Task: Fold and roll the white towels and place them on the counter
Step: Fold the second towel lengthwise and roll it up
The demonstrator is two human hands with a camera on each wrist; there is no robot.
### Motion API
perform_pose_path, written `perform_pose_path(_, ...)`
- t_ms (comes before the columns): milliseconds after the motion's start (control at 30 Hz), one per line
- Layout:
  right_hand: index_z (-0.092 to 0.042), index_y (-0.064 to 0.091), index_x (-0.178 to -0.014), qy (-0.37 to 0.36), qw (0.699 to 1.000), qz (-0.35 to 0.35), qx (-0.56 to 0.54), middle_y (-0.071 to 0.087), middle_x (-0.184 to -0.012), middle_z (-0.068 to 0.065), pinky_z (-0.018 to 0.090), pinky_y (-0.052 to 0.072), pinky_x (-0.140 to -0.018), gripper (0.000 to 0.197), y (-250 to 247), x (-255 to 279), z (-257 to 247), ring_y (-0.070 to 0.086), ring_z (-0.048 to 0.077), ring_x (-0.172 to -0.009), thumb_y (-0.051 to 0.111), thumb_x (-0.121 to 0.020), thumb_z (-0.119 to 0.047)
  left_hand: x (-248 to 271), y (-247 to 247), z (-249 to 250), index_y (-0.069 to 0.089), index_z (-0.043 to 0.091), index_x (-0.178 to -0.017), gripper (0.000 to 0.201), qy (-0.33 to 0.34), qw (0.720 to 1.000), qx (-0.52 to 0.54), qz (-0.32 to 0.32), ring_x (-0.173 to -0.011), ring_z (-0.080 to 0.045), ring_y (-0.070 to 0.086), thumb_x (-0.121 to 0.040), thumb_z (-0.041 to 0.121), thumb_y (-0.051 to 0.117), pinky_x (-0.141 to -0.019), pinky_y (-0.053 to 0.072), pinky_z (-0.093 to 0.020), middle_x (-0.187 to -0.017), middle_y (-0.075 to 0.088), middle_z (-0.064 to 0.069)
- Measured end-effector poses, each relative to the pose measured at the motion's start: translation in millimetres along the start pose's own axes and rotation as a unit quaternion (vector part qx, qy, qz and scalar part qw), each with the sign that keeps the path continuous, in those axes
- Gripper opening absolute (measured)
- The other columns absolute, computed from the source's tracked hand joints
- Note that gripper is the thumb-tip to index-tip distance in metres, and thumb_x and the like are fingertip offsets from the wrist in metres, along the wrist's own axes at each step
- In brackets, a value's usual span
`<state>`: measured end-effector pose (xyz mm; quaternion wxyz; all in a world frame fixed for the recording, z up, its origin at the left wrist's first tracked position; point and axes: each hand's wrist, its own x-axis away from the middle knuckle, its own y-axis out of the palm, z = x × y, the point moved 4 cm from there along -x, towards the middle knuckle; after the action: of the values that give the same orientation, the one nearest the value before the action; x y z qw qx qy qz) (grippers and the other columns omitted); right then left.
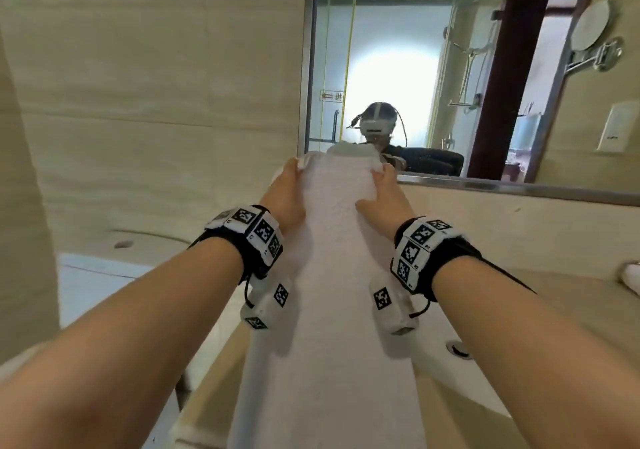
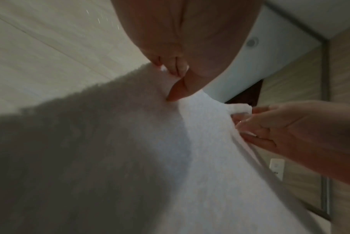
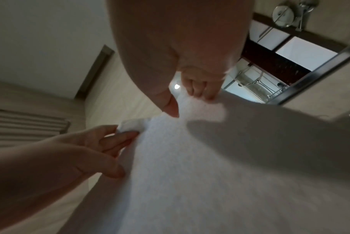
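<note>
A long white towel (image 1: pixel 332 275), folded into a narrow strip, runs from my raised hands down to the bottom of the head view, over the sink. My left hand (image 1: pixel 294 176) pinches its top left corner and my right hand (image 1: pixel 377 185) pinches the top right corner, thumbs on the near face. In the left wrist view the left thumb presses the towel (image 2: pixel 150 158) against curled fingers (image 2: pixel 175 67). In the right wrist view the right thumb and fingers (image 3: pixel 200 91) grip the towel (image 3: pixel 190 174) edge. The towel's lower end is out of view.
A beige counter (image 1: pixel 554 292) with a white sink basin (image 1: pixel 460 372) lies under the towel. A large wall mirror (image 1: pixel 433 50) stands right behind my hands. A round swing-arm mirror (image 1: pixel 592 29) and a wall socket (image 1: pixel 616 130) are at the right. Another white towel (image 1: pixel 632 277) shows at the right edge.
</note>
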<state>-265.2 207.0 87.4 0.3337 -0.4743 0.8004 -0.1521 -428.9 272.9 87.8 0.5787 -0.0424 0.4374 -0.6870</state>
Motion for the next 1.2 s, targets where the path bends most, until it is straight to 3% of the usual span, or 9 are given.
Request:
perform_pose_path(100, -0.019, -0.011, -0.149, 0.013, 0.995, -0.061, 0.082, 0.025, -0.151, 0.004, 0.034, 0.032, -0.108, 0.108, 27.0, -21.4, 26.1, 0.035, 0.026, -0.135, 0.071, -0.078, -0.019, -19.3, 24.4, -23.4, 0.029, 0.012, -0.133, 0.069, -0.023, 0.999, -0.028, -0.01, -0.116, -0.029, 0.05, -0.074, 0.005, 0.064, -0.091, 0.042, -0.034, -0.123, 0.047, -0.01)
perform_pose_path(200, -0.017, -0.019, -0.148, 0.026, 0.974, -0.109, 0.196, 0.003, -0.158, -0.002, 0.032, 0.027, -0.109, 0.121, 43.0, -39.6, 49.2, 0.023, 0.023, -0.142, 0.077, -0.075, -0.027, -40.2, 46.9, -50.4, 0.016, 0.013, -0.142, 0.089, -0.047, 0.997, -0.04, -0.042, -0.126, -0.029, 0.044, -0.071, 0.004, 0.069, -0.102, 0.04, -0.041, -0.135, 0.041, -0.013)
perform_pose_path(533, -0.012, -0.023, -0.146, 0.118, 0.953, -0.152, 0.234, 0.005, -0.157, 0.008, 0.04, 0.023, -0.115, 0.134, 98.5, -115.7, 112.2, 0.013, 0.027, -0.144, 0.083, -0.067, -0.029, -109.0, 119.9, -112.6, -0.013, 0.027, -0.148, 0.122, -0.117, 0.975, -0.11, -0.157, -0.13, -0.036, 0.04, -0.067, 0.009, 0.077, -0.103, 0.041, -0.05, -0.148, 0.029, -0.016)
perform_pose_path(633, -0.011, -0.016, -0.149, 0.152, 0.952, -0.161, 0.211, 0.013, -0.154, 0.008, 0.038, 0.028, -0.11, 0.127, 108.8, -127.1, 137.5, 0.022, 0.028, -0.141, 0.082, -0.07, -0.027, -117.6, 138.7, -135.4, -0.014, 0.034, -0.146, 0.122, -0.139, 0.963, -0.126, -0.193, -0.125, -0.04, 0.045, -0.07, 0.013, 0.078, -0.098, 0.043, -0.053, -0.148, 0.031, -0.015)
perform_pose_path(733, -0.01, 0.0, -0.151, 0.183, 0.942, -0.186, 0.213, 0.027, -0.151, 0.009, 0.037, 0.033, -0.107, 0.116, 123.0, -145.4, 157.0, 0.031, 0.028, -0.137, 0.081, -0.071, -0.033, -128.2, 160.9, -157.6, -0.012, 0.037, -0.144, 0.128, -0.159, 0.946, -0.172, -0.225, -0.117, -0.042, 0.05, -0.057, 0.029, 0.083, -0.092, 0.047, -0.054, -0.145, 0.037, -0.016)
perform_pose_path(900, -0.007, 0.033, -0.141, 0.229, 0.912, -0.234, 0.245, 0.047, -0.135, 0.008, 0.035, 0.042, -0.1, 0.09, 137.4, -156.9, 182.1, 0.047, 0.029, -0.123, 0.076, -0.073, -0.046, -158.4, 187.4, -183.8, 0.024, 0.02, -0.138, 0.105, -0.174, 0.929, -0.188, -0.267, -0.109, -0.037, 0.056, -0.054, 0.04, 0.084, -0.088, 0.05, -0.05, -0.129, 0.051, -0.011)
perform_pose_path(1033, -0.007, 0.044, -0.136, 0.24, 0.913, -0.213, 0.253, 0.054, -0.131, 0.011, 0.034, 0.045, -0.09, 0.087, 133.4, -163.0, 188.4, 0.054, 0.028, -0.107, 0.065, -0.073, -0.064, -220.4, 229.8, -270.2, 0.026, 0.04, -0.135, 0.139, -0.213, 0.926, -0.222, -0.219, -0.098, -0.036, 0.062, -0.011, 0.08, 0.076, -0.082, 0.05, -0.057, -0.126, 0.059, -0.001)
perform_pose_path(1133, -0.003, 0.038, -0.139, 0.257, 0.924, -0.187, 0.213, 0.054, -0.117, 0.012, 0.031, 0.041, -0.08, 0.081, 126.8, -163.6, 180.9, 0.05, 0.027, -0.097, 0.059, -0.083, -0.058, -171.1, 189.0, -203.6, 0.011, 0.017, -0.149, 0.12, -0.206, 0.925, -0.203, -0.245, -0.126, -0.037, 0.046, -0.058, 0.048, 0.085, -0.1, 0.042, -0.053, -0.143, 0.042, -0.014)
perform_pose_path(1200, -0.005, 0.04, -0.137, 0.266, 0.927, -0.187, 0.188, 0.053, -0.126, 0.009, 0.036, 0.045, -0.094, 0.074, 123.5, -158.8, 174.3, 0.053, 0.03, -0.11, 0.061, -0.084, -0.052, -148.8, 165.8, -172.7, 0.009, 0.013, -0.15, 0.116, -0.194, 0.93, -0.184, -0.253, -0.132, -0.035, 0.04, -0.065, 0.04, 0.083, -0.104, 0.038, -0.051, -0.148, 0.036, -0.014)
